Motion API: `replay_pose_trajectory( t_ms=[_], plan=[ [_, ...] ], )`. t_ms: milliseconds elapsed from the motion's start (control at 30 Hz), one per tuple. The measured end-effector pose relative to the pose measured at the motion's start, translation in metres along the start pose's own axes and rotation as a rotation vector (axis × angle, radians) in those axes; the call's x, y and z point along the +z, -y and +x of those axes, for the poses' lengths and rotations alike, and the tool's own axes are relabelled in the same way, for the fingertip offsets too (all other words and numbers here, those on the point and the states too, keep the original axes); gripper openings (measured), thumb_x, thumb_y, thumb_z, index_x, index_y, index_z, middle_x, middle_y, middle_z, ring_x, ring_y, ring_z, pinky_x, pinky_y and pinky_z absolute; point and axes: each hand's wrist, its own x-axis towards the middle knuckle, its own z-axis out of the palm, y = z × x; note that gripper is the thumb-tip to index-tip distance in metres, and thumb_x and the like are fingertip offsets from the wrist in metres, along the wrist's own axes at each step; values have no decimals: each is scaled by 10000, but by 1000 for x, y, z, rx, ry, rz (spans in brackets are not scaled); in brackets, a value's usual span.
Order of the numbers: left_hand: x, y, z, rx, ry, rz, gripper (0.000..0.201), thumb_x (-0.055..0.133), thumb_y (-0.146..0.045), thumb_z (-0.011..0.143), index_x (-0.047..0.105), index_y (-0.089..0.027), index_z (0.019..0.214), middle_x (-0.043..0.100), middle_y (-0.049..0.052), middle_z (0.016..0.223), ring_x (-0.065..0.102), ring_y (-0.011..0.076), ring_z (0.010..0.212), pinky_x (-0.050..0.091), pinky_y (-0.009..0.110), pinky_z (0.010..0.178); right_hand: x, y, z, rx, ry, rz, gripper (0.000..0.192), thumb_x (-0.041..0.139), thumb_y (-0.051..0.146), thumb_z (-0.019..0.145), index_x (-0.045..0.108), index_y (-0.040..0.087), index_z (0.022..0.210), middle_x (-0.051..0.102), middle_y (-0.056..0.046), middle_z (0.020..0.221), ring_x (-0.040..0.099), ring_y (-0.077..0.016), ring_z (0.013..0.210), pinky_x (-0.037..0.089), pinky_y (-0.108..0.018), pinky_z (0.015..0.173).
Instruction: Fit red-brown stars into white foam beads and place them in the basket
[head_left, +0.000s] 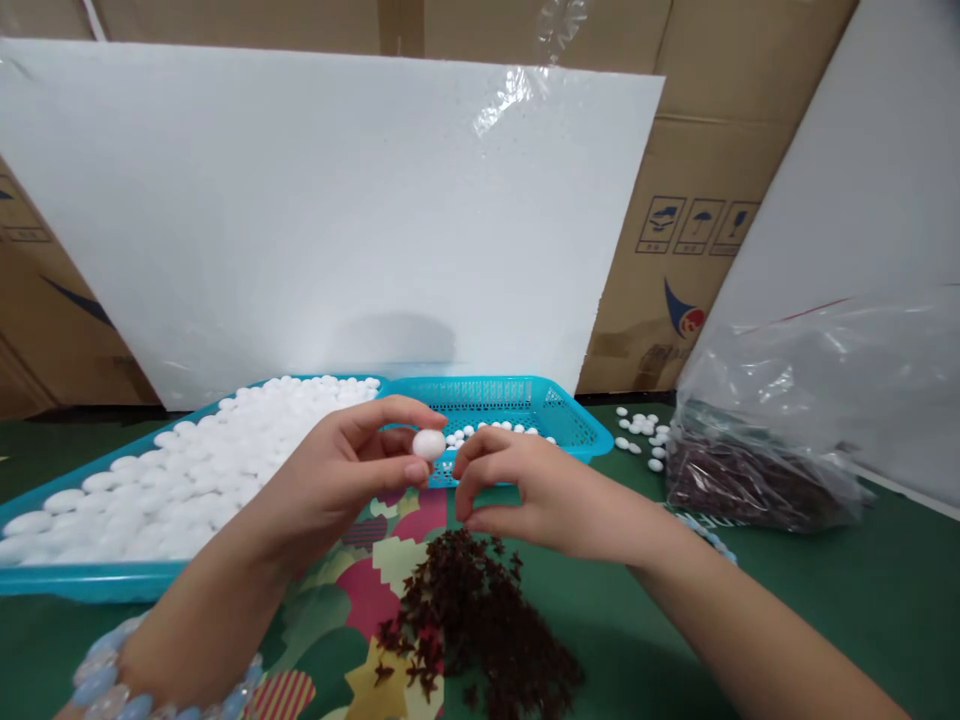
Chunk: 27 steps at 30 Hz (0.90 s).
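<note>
Between thumb and index finger, my left hand (367, 445) pinches a small smooth white ball (429, 445). Close to its right side is my right hand (517, 480), with fingers curled and thumb near the fingertips; anything held there is too small to make out. Below my right hand lies a loose pile of dark red-brown star-like pieces (487, 620). To the left, a blue tray (97, 580) is heaped with similar white balls (180, 490). Behind my hands stands a blue perforated basket (577, 425) with some white balls in it.
Several white balls (641, 425) lie loose on the green surface (810, 600) at right. Beside them sits a clear plastic bag (757, 470) of dark pieces. A patterned sheet (322, 640) lies in front. White board (375, 210) and cardboard (697, 150) stand behind.
</note>
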Motion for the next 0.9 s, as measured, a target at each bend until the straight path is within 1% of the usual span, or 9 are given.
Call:
replay_pose_trajectory(
  t_ms=[67,133,233,300,367,467,533,733,900],
  plan=[
    [0,1,0,12,-1,8,149,591,-144,547,596,-261,640,528,-68,567,456,39,476,375,90,423,-2,0,-1,-5,-8,-30,86,494,76,638,545,146,637,507,-14,698,478,-105,656,383,-217,583],
    [2,1,-1,10,7,19,149,581,-165,570,592,-269,677,536,-70,556,466,35,473,382,84,434,-4,0,-2,-13,-26,-5,99,480,58,640,528,142,623,510,8,614,474,-88,576,373,-196,515],
    [4,0,-3,31,-2,12,194,556,-156,608,568,-285,753,554,-74,591,485,34,505,392,79,455,-7,3,-5,-30,-131,127,92,482,73,644,503,156,611,506,32,573,471,-68,525,374,-167,468],
    [6,0,-4,45,4,-6,205,535,-143,631,552,-292,771,567,-74,629,504,46,549,409,98,493,-8,6,-7,-69,-213,260,97,479,85,654,495,174,619,511,43,594,481,-56,534,394,-146,478],
    [7,0,-4,40,26,-11,160,523,-144,641,561,-271,731,575,-68,626,513,56,568,415,113,512,-8,9,-8,-125,-276,365,116,477,77,657,498,187,628,520,48,630,497,-47,563,415,-130,507],
    [9,-1,-4,40,69,-13,94,528,-158,635,578,-231,667,573,-61,594,508,52,555,407,110,506,-7,11,-9,-180,-361,448,144,482,55,648,512,195,631,527,47,654,515,-48,601,435,-130,550],
    [9,-2,-4,52,87,-36,87,545,-160,616,583,-226,659,574,-64,601,502,44,548,397,99,492,-7,11,-9,-180,-405,499,156,494,43,632,522,196,617,530,49,644,517,-48,600,439,-127,544],
    [10,-5,-7,50,117,-16,104,533,-133,623,583,-219,654,566,-60,557,483,36,502,382,102,462,-6,13,-7,-157,-413,696,168,526,18,584,545,184,578,521,64,584,513,-21,542,433,-79,508],
    [13,-6,-8,55,113,-36,117,544,-111,606,590,-215,633,575,-61,564,492,41,509,386,100,456,-5,16,-8,-141,-401,798,171,543,19,563,551,190,569,525,64,577,520,-25,543,439,-90,512]
  ],
)
